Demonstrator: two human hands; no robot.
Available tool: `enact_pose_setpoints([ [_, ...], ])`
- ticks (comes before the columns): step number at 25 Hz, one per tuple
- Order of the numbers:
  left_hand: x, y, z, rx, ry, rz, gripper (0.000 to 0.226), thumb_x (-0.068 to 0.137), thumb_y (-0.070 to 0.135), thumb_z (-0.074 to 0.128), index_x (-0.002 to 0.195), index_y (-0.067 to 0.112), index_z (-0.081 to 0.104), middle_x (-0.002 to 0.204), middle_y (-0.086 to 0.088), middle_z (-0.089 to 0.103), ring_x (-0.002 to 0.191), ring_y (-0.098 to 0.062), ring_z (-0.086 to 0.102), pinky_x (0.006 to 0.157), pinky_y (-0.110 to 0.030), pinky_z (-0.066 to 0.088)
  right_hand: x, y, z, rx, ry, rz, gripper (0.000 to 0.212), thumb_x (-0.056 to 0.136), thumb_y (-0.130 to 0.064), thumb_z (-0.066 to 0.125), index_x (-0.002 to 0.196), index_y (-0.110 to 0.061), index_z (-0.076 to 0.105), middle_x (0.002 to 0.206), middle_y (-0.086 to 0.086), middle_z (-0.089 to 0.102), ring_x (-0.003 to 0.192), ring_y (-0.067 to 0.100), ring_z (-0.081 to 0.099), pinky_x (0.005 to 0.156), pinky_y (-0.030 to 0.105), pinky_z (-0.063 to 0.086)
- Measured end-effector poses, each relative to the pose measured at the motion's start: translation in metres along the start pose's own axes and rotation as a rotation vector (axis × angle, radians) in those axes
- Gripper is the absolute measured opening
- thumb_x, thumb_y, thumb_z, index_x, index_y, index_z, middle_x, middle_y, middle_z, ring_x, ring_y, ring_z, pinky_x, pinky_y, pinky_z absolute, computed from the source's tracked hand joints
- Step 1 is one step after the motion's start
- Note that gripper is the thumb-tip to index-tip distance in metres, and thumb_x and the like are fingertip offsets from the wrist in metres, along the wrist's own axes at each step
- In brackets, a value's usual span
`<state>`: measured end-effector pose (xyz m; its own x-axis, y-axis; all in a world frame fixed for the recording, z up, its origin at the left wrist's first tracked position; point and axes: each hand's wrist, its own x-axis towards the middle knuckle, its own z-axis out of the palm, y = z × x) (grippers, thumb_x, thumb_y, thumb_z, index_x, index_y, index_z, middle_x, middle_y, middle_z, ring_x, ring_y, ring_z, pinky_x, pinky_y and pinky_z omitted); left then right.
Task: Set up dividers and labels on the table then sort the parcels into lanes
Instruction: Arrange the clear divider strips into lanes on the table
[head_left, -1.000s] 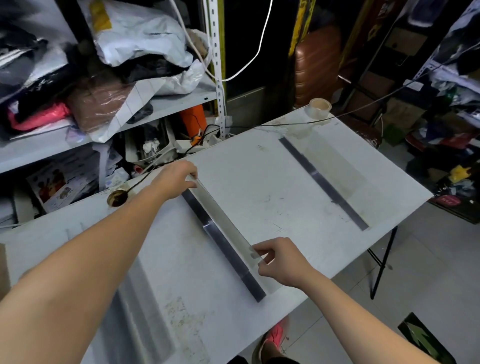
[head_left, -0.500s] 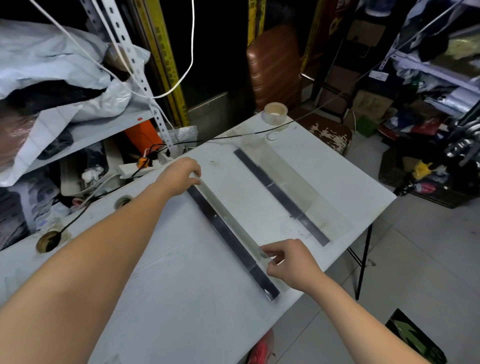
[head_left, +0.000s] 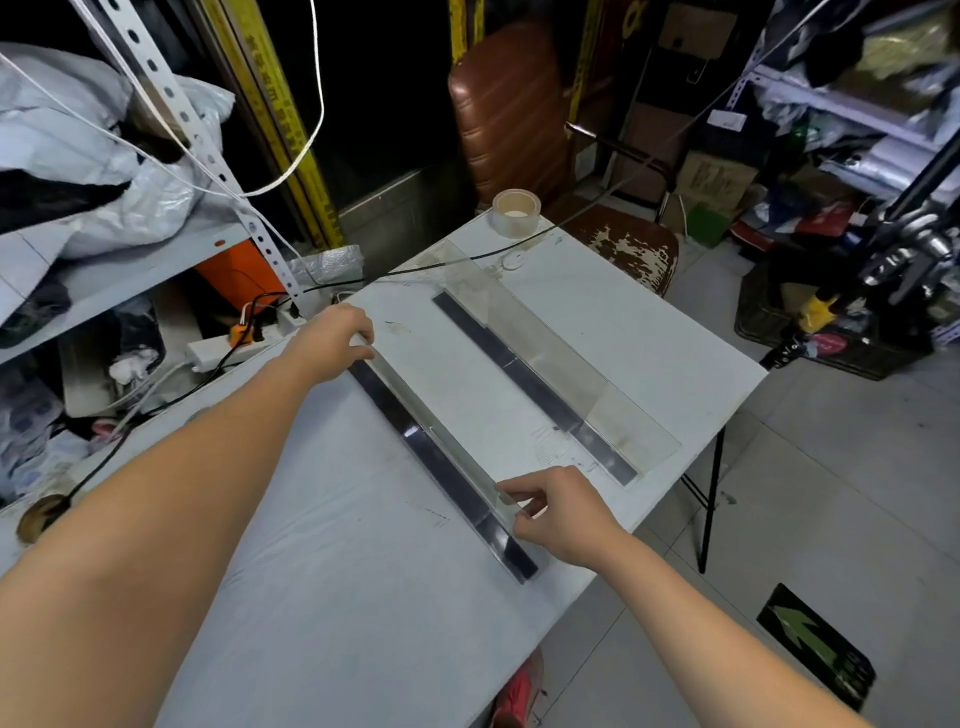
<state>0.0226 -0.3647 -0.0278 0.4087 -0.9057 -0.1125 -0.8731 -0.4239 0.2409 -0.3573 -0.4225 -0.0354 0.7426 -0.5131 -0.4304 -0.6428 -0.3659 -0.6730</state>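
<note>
A clear divider with a dark base strip (head_left: 441, 462) lies across the white table (head_left: 322, 571), running from far left to near right. My left hand (head_left: 332, 338) grips its far end with curled fingers. My right hand (head_left: 558, 514) pinches the clear upright edge at its near end. A second clear divider (head_left: 535, 384) stands to the right, parallel to the first, with nothing touching it. No parcels lie on the table; bagged parcels (head_left: 78, 171) sit on the shelf at the left.
A roll of clear tape (head_left: 515, 213) sits at the table's far corner, and a black cable (head_left: 467, 257) crosses the far edge. A metal shelf (head_left: 171, 93) stands to the left, a worn brown chair (head_left: 618, 244) behind the table, cluttered racks at the right.
The view has swung right and slightly closer. Both hands keep their hold on the near divider's ends, which stays on the table in about the same place.
</note>
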Motion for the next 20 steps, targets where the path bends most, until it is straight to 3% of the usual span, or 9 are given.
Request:
enact_pose_setpoints([
  [9,-0.011,-0.010,-0.004,-0.007,-0.021,-0.011,0.019,0.088,0.022,0.078,0.104,0.014,0.071,0.110,-0.004,0.064,0.101,-0.021,0.055,0.089,-0.038,0.050,0.000,-0.006,0.008,-0.018,-0.021,0.006,0.047,0.082,-0.007,0.064,0.122,-0.029,0.075,0.112,-0.019,0.075,0.072,0.004,0.069,0.077,0.018,0.057],
  [14,-0.017,-0.011,-0.005,-0.004,-0.033,-0.004,0.041,0.091,0.019,0.075,0.130,0.013,0.065,0.135,-0.006,0.061,0.128,-0.025,0.051,0.108,-0.040,0.043,-0.005,-0.011,0.010,-0.056,-0.004,0.032,0.046,0.084,-0.013,0.067,0.129,-0.026,0.071,0.112,-0.010,0.074,0.075,0.003,0.070,0.074,0.017,0.054],
  [17,-0.026,-0.013,-0.015,0.032,-0.018,-0.039,0.050,0.093,0.022,0.073,0.140,0.013,0.057,0.143,-0.008,0.056,0.135,-0.027,0.048,0.112,-0.041,0.041,-0.004,-0.026,0.007,-0.145,0.004,0.034,0.055,0.086,-0.028,0.074,0.139,-0.027,0.062,0.124,-0.008,0.069,0.097,0.008,0.070,0.086,0.025,0.055],
  [20,-0.049,-0.017,-0.028,0.137,-0.009,-0.130,0.054,0.095,0.031,0.067,0.145,0.016,0.052,0.144,-0.010,0.055,0.132,-0.031,0.051,0.104,-0.048,0.049,0.000,-0.056,0.009,-0.360,0.063,-0.073,0.061,0.090,-0.037,0.071,0.147,-0.029,0.052,0.144,-0.008,0.059,0.130,0.015,0.055,0.104,0.034,0.049],
])
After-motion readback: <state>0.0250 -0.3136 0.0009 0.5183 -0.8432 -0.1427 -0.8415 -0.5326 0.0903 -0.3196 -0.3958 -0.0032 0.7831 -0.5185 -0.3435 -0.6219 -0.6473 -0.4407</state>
